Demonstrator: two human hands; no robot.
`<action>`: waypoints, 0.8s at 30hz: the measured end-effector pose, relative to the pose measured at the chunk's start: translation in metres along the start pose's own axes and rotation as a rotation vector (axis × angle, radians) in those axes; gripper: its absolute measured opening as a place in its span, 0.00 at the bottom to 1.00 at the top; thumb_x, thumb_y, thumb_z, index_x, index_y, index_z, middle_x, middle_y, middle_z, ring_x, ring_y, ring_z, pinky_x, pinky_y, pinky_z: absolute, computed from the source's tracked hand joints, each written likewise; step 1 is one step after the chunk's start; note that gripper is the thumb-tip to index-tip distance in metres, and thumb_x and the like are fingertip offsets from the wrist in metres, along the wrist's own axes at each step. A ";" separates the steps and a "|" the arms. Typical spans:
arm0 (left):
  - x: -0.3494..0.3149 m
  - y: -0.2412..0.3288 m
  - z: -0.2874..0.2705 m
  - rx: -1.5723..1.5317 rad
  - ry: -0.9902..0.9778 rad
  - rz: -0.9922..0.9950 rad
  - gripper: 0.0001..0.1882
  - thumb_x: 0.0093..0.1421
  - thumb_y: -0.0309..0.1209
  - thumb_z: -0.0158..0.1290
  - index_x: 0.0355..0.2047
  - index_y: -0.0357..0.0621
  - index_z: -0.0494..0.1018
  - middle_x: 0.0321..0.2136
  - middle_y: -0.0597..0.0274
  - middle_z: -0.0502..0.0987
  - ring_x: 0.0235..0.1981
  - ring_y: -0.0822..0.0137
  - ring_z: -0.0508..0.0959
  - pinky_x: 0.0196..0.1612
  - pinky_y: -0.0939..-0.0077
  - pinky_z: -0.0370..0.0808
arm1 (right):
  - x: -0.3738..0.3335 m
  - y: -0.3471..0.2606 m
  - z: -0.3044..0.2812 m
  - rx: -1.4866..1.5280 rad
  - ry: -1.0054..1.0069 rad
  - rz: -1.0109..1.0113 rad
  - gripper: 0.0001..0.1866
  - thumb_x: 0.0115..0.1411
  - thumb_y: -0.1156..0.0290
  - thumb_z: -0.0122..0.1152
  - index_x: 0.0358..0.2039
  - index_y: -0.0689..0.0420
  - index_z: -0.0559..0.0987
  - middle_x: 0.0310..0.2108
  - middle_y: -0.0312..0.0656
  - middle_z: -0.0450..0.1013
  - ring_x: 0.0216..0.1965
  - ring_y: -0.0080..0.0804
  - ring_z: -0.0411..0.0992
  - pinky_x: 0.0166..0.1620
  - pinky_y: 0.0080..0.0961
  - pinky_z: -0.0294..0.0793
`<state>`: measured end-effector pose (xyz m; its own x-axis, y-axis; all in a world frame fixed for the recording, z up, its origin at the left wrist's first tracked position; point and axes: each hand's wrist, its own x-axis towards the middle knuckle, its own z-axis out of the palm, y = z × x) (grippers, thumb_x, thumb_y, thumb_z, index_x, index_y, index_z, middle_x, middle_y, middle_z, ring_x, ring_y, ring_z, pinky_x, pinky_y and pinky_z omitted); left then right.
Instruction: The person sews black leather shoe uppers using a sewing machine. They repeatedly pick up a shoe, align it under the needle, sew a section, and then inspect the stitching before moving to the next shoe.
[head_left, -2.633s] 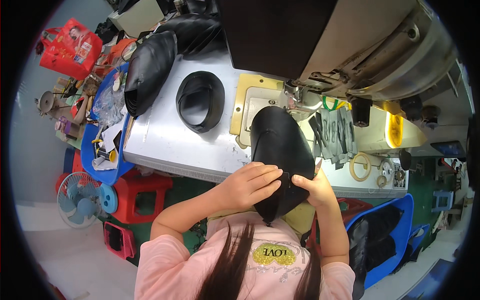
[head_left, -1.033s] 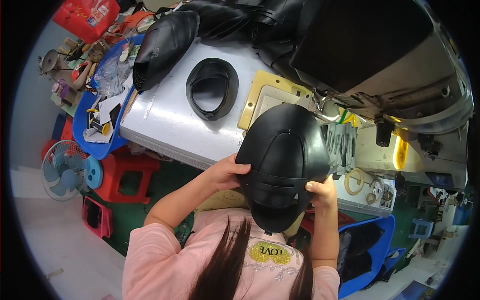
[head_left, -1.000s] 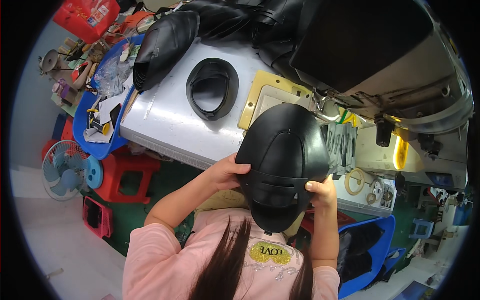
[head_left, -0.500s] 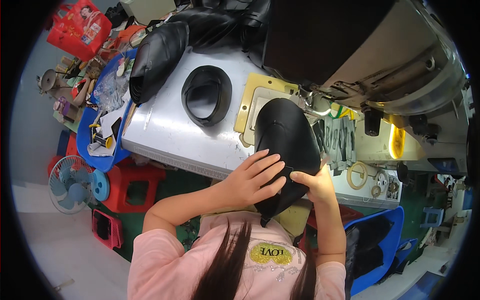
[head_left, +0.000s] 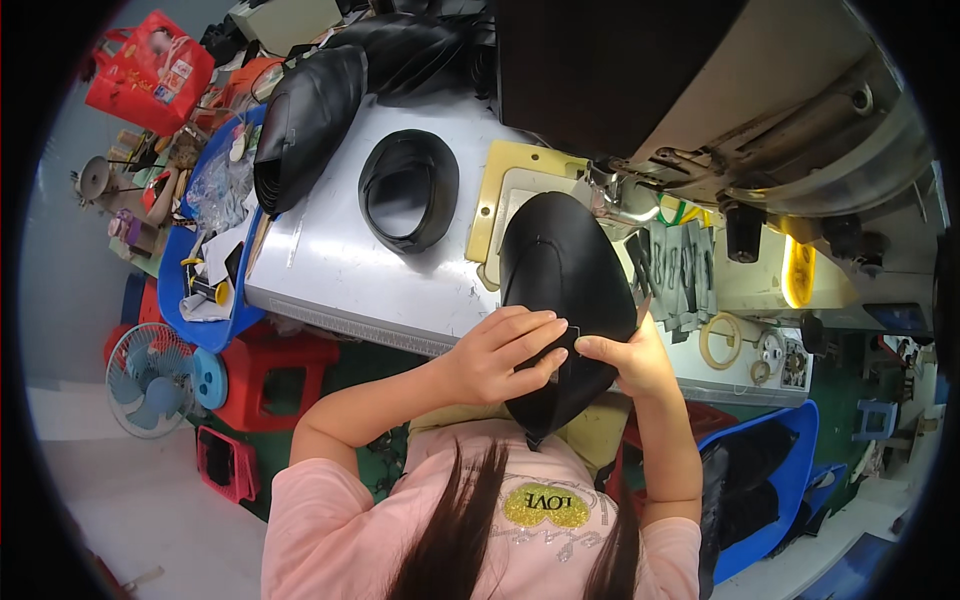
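A black leather piece [head_left: 570,260], rounded at its far end and seamed across, lies between my hands in front of the sewing machine. My left hand [head_left: 510,350] rests on its left side, fingers bent and fingertips closed together near a thin pale line or rectangle on the leather. What the fingertips pinch is too small to make out. On the right edge, my right hand [head_left: 640,360] grips the piece with the thumb on top and the fingers underneath. A thin pointed thing [head_left: 643,310] sticks up by those fingers; its kind is unclear.
The sewing machine [head_left: 800,150] overhangs the right side, its yellow plate [head_left: 492,200] on the table [head_left: 320,255]. A ring-shaped black leather piece [head_left: 408,192] and a black leather stack [head_left: 312,125] stand left. Blue bins [head_left: 185,325] flank the table. Grey strips [head_left: 680,275] hang right.
My left fingers have curled in from lying spread, their tips now closed near the pale line. My right hand keeps its hold. The view has shifted slightly.
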<state>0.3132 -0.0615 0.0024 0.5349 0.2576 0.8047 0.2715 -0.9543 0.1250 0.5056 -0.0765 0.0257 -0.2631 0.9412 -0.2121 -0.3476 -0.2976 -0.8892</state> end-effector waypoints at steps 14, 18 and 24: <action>-0.001 -0.002 -0.002 -0.043 -0.003 0.002 0.10 0.41 0.23 0.57 0.26 0.40 0.71 0.37 0.50 0.72 0.36 0.57 0.73 0.34 0.70 0.74 | 0.001 0.003 -0.001 0.047 -0.011 0.015 0.25 0.42 0.83 0.63 0.43 0.62 0.68 0.35 0.38 0.70 0.34 0.23 0.70 0.39 0.21 0.71; -0.001 -0.002 -0.001 -0.035 0.003 0.009 0.10 0.41 0.23 0.58 0.26 0.40 0.71 0.37 0.50 0.72 0.36 0.57 0.73 0.33 0.70 0.74 | 0.002 0.001 0.001 0.050 -0.010 0.009 0.26 0.41 0.84 0.63 0.43 0.62 0.68 0.35 0.38 0.70 0.35 0.24 0.70 0.40 0.22 0.71; -0.004 -0.004 -0.005 -0.075 -0.060 -0.013 0.13 0.44 0.29 0.57 0.32 0.41 0.72 0.40 0.50 0.70 0.41 0.55 0.71 0.42 0.63 0.70 | 0.002 0.005 0.003 0.078 0.039 0.052 0.30 0.38 0.85 0.63 0.45 0.63 0.66 0.38 0.40 0.69 0.38 0.27 0.69 0.42 0.24 0.70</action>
<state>0.3059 -0.0594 0.0020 0.5791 0.2770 0.7668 0.2199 -0.9587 0.1803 0.5010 -0.0769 0.0224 -0.2479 0.9292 -0.2740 -0.4037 -0.3562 -0.8427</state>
